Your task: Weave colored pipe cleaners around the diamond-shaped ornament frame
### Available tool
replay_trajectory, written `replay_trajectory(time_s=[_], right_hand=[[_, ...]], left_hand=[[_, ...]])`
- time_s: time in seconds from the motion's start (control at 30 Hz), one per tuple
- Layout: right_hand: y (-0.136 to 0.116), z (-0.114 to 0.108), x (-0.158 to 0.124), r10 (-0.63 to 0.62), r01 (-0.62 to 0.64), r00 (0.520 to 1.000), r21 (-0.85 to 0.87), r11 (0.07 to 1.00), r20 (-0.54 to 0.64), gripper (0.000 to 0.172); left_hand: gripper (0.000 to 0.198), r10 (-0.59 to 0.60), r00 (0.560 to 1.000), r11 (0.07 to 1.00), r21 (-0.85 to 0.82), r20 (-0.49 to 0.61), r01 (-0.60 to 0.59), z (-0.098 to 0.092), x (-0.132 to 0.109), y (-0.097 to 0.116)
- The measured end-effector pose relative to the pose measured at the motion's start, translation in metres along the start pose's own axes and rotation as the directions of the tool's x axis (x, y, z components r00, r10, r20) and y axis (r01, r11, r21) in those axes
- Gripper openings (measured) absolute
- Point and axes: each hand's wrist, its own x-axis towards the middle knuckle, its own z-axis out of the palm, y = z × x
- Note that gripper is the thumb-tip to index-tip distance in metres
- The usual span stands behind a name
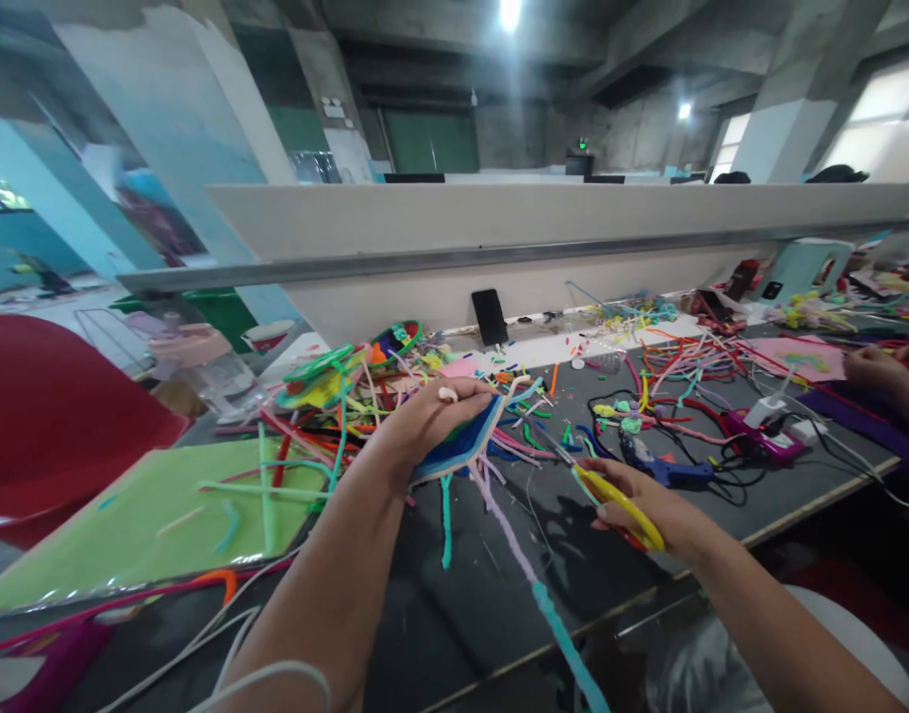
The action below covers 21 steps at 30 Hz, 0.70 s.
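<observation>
1. I see a blue flat thing with fuzzy edges (pixel 461 441). It is up over the dark table (pixel 432 634), in front of the person.
2. The left hand (pixel 444 411) holds it, with the thumb and fingers pinched on its top side.
3. A long fuzzy stem (pixel 510 530), light purple and then teal, hangs from its bottom corner. A short teal stem (pixel 447 525) hangs beside it.
4. The right hand (pixel 666 507) has its fingers around the yellow handles of the scissors (pixel 624 500). The blades point toward the blue thing but sit apart from it. I can't tell if the blades are spread.
5. Left of the hands is a shiny green sheet (pixel 164 505) with bits of stem on top.
6. On the right lie a blue glue gun (pixel 673 470) and a white plug (pixel 764 411).
7. Behind, a black phone (pixel 489 317) leans on the white board (pixel 395 297).
8. Another person's hand (pixel 881 376) is far right. A red chair (pixel 53 426) is far left.
</observation>
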Motion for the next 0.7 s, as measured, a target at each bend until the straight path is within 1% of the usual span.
replay_trajectory(time_s=[0.03,0.07,0.17,0.23,0.3,0.37,0.47,0.53,0.6,0.7], right_hand=[[0.002,0.001,-0.005,-0.042,0.043,0.999,0.026,0.999,-0.029,0.062],[0.005,0.004,-0.009,-0.088,0.088,0.995,0.012,0.996,-0.041,0.058],[0.011,0.012,-0.015,-0.194,0.193,0.981,-0.052,0.980,-0.020,0.049],[0.012,0.018,-0.016,-0.205,0.204,0.979,-0.038,0.978,-0.012,0.048],[0.010,0.022,-0.017,-0.193,0.193,0.981,-0.027,0.981,-0.007,0.049],[0.005,0.025,-0.019,-0.195,0.195,0.981,-0.050,0.980,0.008,0.045],[-0.003,0.027,-0.021,-0.234,0.238,0.971,-0.088,0.967,0.052,0.036],[-0.005,0.030,-0.020,-0.257,0.264,0.964,-0.099,0.960,0.073,0.035],[-0.005,0.032,-0.016,-0.282,0.287,0.957,-0.102,0.952,0.065,0.036],[-0.005,0.038,-0.009,-0.333,0.332,0.943,-0.120,0.935,0.020,0.038]], left_hand=[[0.033,-0.011,1.000,0.999,-0.032,-0.005,0.011,0.001,0.001,-0.002],[0.034,-0.026,1.000,0.998,-0.066,-0.010,0.025,0.003,0.002,-0.003],[0.035,-0.069,0.997,0.988,-0.140,-0.030,0.064,0.009,0.003,0.000],[0.036,-0.087,0.996,0.982,-0.169,-0.032,0.081,0.012,0.004,0.002],[0.037,-0.084,0.996,0.978,-0.190,-0.009,0.081,0.015,0.004,0.002],[0.036,-0.072,0.997,0.978,-0.197,0.013,0.073,0.017,0.005,-0.001],[0.036,-0.064,0.998,0.972,-0.226,0.024,0.068,0.021,0.007,-0.007],[0.037,-0.056,0.998,0.966,-0.253,0.018,0.059,0.024,0.008,-0.009],[0.036,-0.057,0.998,0.965,-0.256,0.005,0.056,0.026,0.008,-0.009],[0.035,-0.061,0.998,0.970,-0.235,-0.011,0.057,0.028,0.008,-0.006]])
